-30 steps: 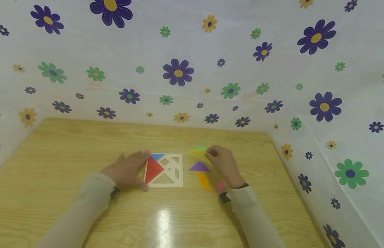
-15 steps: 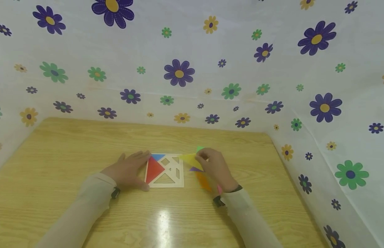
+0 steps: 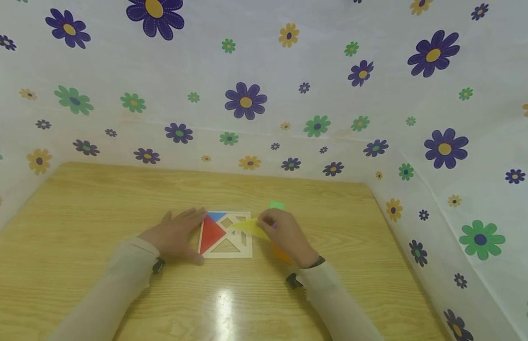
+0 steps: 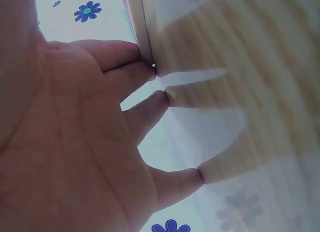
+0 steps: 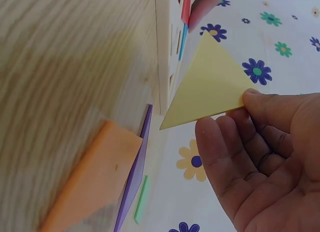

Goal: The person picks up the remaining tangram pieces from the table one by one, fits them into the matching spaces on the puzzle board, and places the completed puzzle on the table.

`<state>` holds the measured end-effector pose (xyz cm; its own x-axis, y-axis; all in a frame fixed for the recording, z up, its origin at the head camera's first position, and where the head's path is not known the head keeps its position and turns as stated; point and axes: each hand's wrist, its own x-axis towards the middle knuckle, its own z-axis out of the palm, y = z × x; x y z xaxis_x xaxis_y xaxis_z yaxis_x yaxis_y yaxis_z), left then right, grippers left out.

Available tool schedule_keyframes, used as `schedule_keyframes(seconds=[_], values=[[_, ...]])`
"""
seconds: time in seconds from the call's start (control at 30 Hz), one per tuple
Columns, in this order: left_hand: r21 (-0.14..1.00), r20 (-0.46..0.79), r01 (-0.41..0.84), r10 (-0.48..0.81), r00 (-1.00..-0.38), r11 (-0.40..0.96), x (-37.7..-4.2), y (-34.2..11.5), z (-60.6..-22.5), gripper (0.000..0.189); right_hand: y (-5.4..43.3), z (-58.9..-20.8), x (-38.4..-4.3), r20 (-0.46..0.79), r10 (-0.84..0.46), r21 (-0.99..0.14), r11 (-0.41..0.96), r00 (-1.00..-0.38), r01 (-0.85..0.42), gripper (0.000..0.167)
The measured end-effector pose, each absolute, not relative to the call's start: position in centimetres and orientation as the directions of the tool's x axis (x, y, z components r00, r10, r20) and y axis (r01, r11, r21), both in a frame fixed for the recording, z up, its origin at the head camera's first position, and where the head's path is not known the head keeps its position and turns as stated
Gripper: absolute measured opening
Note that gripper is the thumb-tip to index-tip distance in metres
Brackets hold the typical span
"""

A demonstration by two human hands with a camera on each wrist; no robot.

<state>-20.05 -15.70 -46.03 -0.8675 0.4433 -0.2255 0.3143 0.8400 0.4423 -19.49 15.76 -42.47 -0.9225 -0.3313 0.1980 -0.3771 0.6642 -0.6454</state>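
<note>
My right hand point(image 3: 285, 234) pinches a yellow triangle point(image 5: 212, 86) between thumb and fingers, its far tip over the right part of the white tangram tray point(image 3: 249, 251). The tray carries a red triangle point(image 3: 210, 233) and a blue triangle point(image 3: 216, 216) at its left; cut-outs show in the rest. Against the tray's left edge rests my left hand point(image 3: 172, 237), fingers spread and touching the table, as the left wrist view also shows. Under and beside the right hand lie an orange parallelogram point(image 5: 95, 177), a purple triangle point(image 5: 135, 177) and a green piece point(image 3: 277, 205).
The wooden table point(image 3: 119, 293) bears everything. A white flower-printed sheet point(image 3: 195, 61) rises behind it and along its right side. In the right wrist view the purple and green pieces lie close together.
My right hand has carried the yellow triangle leftward from above the loose pieces to over the tray. The pink piece seen earlier is now hidden behind the right hand. My left hand has stayed put.
</note>
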Motion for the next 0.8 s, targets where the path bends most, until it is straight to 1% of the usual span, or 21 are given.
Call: schedule_keyframes(seconds=[0.27,0.47,0.63,0.8], values=[[0.44,-0.227,0.31,0.439,-0.869,0.843,-20.1,-15.7,-46.3,0.128,14.7,-42.9,-19.6,0.16,-0.4,-0.635,0.659,-0.903,-0.404,0.008],[0.426,-0.235,0.3,0.425,-0.874,0.853,-20.0,-15.6,-46.0,0.126,13.8,-43.0,-19.5,0.153,-0.45,-0.639,0.634,-0.88,-0.435,0.009],[0.418,-0.237,0.31,0.432,-0.87,0.854,-20.0,-15.5,-46.0,0.125,13.3,-43.1,-19.3,0.092,-0.477,-0.651,0.636,-0.874,-0.415,0.008],[0.423,-0.236,0.314,0.438,-0.868,0.85,-20.0,-15.5,-45.9,0.125,12.8,-43.0,-19.2,0.046,-0.501,-0.63,0.657,-0.864,-0.414,0.008]])
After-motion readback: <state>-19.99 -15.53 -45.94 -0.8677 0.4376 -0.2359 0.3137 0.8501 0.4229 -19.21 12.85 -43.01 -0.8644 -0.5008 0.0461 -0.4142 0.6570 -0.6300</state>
